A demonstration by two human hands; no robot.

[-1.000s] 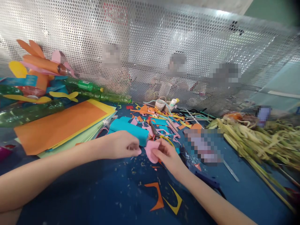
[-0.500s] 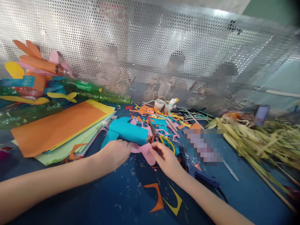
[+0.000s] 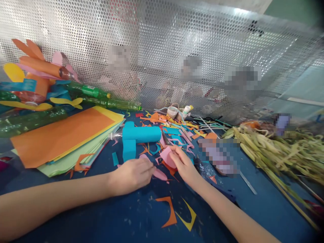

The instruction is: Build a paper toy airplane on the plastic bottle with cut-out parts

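Observation:
My left hand [image 3: 136,173] is closed with pinched fingers on a pink paper cutout [image 3: 160,174], whose rounded ends stick out above and to the right of the fingers. Further right, my right hand [image 3: 183,167] pinches another pink paper piece [image 3: 167,157] between thumb and fingers. Just beyond both hands lies a plastic bottle wrapped in blue paper [image 3: 145,134], with flat blue strips across it like wings and its clear neck pointing left. Scissors [image 3: 165,138] lie partly hidden past my right hand.
Stacked coloured paper [image 3: 63,135] lies at left, with green bottles [image 3: 96,91] and an orange paper-covered model [image 3: 42,67] behind. Paper scraps [image 3: 169,216] litter the blue table. Dried husks [image 3: 268,148] are at right. A dark blue tool lies under my right forearm. A perforated metal screen [image 3: 157,40] stands behind.
My left hand has moved right and nearer to me. The blue-wrapped bottle has turned to lie nearly level, its neck now visible. The pink pieces, together before, are now apart in separate hands.

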